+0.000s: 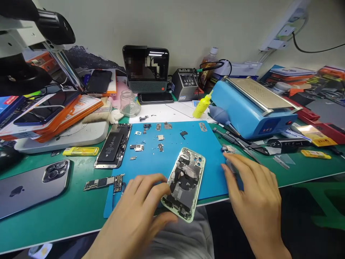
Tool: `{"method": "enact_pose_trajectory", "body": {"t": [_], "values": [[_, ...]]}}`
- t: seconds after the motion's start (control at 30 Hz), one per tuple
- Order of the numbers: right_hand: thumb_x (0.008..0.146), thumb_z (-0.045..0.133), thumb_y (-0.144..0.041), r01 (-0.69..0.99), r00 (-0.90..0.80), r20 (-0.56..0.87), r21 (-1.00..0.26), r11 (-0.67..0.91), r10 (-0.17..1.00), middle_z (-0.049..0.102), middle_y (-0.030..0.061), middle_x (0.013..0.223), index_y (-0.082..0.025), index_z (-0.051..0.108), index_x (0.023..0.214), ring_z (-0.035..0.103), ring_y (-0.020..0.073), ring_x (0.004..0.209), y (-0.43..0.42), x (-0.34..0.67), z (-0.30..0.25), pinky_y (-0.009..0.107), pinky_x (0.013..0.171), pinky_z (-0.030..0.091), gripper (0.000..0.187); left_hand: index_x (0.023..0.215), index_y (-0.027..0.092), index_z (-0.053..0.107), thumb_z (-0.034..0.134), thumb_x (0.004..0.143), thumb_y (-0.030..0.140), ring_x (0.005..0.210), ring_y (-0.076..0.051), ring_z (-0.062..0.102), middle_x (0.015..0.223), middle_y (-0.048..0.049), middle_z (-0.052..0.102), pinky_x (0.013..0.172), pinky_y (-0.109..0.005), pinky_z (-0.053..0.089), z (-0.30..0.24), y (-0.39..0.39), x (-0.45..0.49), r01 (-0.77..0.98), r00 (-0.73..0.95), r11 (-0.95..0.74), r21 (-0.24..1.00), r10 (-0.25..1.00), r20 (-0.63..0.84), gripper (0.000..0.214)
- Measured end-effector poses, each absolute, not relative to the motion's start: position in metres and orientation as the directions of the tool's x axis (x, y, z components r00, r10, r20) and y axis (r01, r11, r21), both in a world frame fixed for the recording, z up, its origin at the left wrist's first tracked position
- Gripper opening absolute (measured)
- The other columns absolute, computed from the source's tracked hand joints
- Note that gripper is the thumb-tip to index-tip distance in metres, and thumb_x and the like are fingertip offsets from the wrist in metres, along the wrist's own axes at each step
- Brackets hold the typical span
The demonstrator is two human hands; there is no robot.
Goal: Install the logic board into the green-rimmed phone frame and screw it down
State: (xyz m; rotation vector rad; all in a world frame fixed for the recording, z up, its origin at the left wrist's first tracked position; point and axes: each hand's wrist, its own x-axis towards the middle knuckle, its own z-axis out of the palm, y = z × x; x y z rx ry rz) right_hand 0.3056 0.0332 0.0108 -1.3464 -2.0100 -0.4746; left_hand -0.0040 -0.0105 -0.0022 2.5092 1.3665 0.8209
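Observation:
My left hand (142, 207) grips the lower left edge of a pale green phone housing (187, 183) between fingers and thumb. The housing is tilted over the front of the blue mat, its inside facing up, showing torn dark and silvery film and a camera cutout. At the mat's right edge, my right hand (254, 196) has thumb and forefinger around a slim grey ribbed tool (230, 167), apparently a screwdriver, partly hidden by the fingers. Near my left hand lies a logic board (104, 182), and behind it a phone screen with a black battery (113, 145).
Small phone parts and screws lie over the blue mat (172, 165). A grey phone (35, 187) rests at left. Behind stand a glass jar (129, 103), a yellow bottle (202, 106), a soldering station (185, 84) and a blue heating plate machine (253, 108). Tweezers (237, 138) lie at right.

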Motion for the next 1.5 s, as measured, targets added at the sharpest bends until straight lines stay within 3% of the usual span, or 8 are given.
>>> {"method": "enact_pose_trajectory", "body": {"t": [0.1, 0.2, 0.7, 0.9, 1.1, 1.23, 1.37, 1.5], "values": [[0.112, 0.078, -0.011, 0.78, -0.399, 0.702, -0.078, 0.62, 0.59, 0.092, 0.0099, 0.122, -0.019, 0.079, 0.135, 0.088, 0.0244, 0.115, 0.013, 0.286, 0.015, 0.039, 0.105, 0.065, 0.024, 0.14, 0.031, 0.072, 0.069, 0.122, 0.033, 0.122, -0.023, 0.085, 0.139, -0.0035, 0.088, 0.106, -0.035, 0.068, -0.001, -0.016, -0.014, 0.69, 0.46, -0.609, 0.391, 0.786, 0.413, 0.018], [0.114, 0.073, -0.012, 0.616, -0.531, 0.671, -0.115, 0.779, 0.518, 0.095, 0.002, 0.116, -0.021, 0.083, 0.121, 0.091, 0.0152, 0.109, -0.003, 0.265, 0.014, 0.03, 0.108, 0.069, 0.015, 0.146, 0.029, 0.074, 0.051, 0.125, 0.022, 0.132, -0.023, 0.082, 0.152, -0.0054, 0.086, 0.117, -0.036, 0.064, 0.005, -0.02, -0.024, 0.687, 0.488, -0.628, 0.365, 0.771, 0.409, 0.032], [0.12, 0.054, -0.012, 0.561, -0.51, 0.726, -0.125, 0.818, 0.461, 0.095, 0.0027, 0.12, -0.02, 0.087, 0.122, 0.088, 0.0161, 0.117, -0.016, 0.242, -0.007, 0.034, 0.116, 0.07, 0.034, 0.133, 0.023, 0.081, 0.045, 0.122, 0.015, 0.126, -0.023, 0.083, 0.146, -0.005, 0.088, 0.108, -0.033, 0.065, 0.018, -0.011, -0.024, 0.649, 0.64, -0.757, 0.072, 0.595, 0.486, 0.039], [0.118, 0.055, -0.009, 0.501, -0.578, 0.672, -0.155, 0.851, 0.462, 0.095, 0.0061, 0.116, -0.017, 0.084, 0.123, 0.089, 0.0172, 0.111, -0.01, 0.245, 0.002, 0.032, 0.116, 0.07, 0.03, 0.127, 0.024, 0.08, 0.039, 0.122, 0.015, 0.122, -0.023, 0.083, 0.14, -0.0042, 0.09, 0.106, -0.033, 0.065, 0.02, -0.011, -0.021, 0.672, 0.602, -0.734, 0.096, 0.617, 0.507, 0.043], [0.099, 0.065, 0.0, 0.479, -0.409, 0.64, -0.457, 0.75, 0.651, 0.095, 0.0027, 0.111, -0.024, 0.079, 0.125, 0.091, 0.0203, 0.101, -0.005, 0.265, 0.021, 0.034, 0.092, 0.075, 0.038, 0.147, 0.029, 0.074, 0.045, 0.125, 0.026, 0.145, -0.014, 0.075, 0.161, 0.0042, 0.081, 0.137, -0.021, 0.039, 0.008, -0.025, -0.036, 0.676, 0.518, -0.673, 0.301, 0.724, 0.456, 0.037], [0.117, 0.061, -0.016, 0.725, 0.007, 0.681, -0.508, 0.465, 0.732, 0.09, 0.0031, 0.108, -0.03, 0.08, 0.128, 0.087, 0.0241, 0.091, 0.001, 0.283, 0.016, 0.04, 0.085, 0.07, 0.025, 0.146, 0.026, 0.071, 0.075, 0.119, 0.038, 0.135, -0.022, 0.076, 0.147, -0.004, 0.086, 0.127, -0.032, 0.048, -0.003, -0.036, -0.031, 0.777, 0.403, -0.582, 0.241, 0.753, 0.521, 0.03], [0.12, 0.071, -0.048, 0.922, 0.084, 0.602, -0.349, 0.167, 0.794, 0.085, 0.0122, 0.13, -0.026, 0.084, 0.139, 0.082, 0.0321, 0.105, 0.023, 0.297, 0.017, 0.046, 0.085, 0.061, 0.032, 0.153, 0.019, 0.064, 0.059, 0.119, 0.074, 0.139, -0.036, 0.068, 0.163, -0.0227, 0.071, 0.107, -0.049, 0.049, -0.008, -0.032, 0.007, 0.853, 0.375, -0.505, 0.128, 0.765, 0.524, 0.065], [0.12, 0.066, -0.061, 0.964, -0.073, 0.495, -0.186, 0.187, 0.866, 0.085, 0.0083, 0.118, -0.026, 0.088, 0.12, 0.08, 0.0334, 0.108, 0.038, 0.305, 0.021, 0.043, 0.077, 0.052, 0.041, 0.158, 0.015, 0.058, 0.056, 0.122, 0.046, 0.143, -0.038, 0.06, 0.166, -0.0238, 0.063, 0.11, -0.05, 0.044, -0.009, -0.023, 0.045, 0.862, 0.289, -0.447, 0.24, 0.82, 0.494, 0.047]]}}
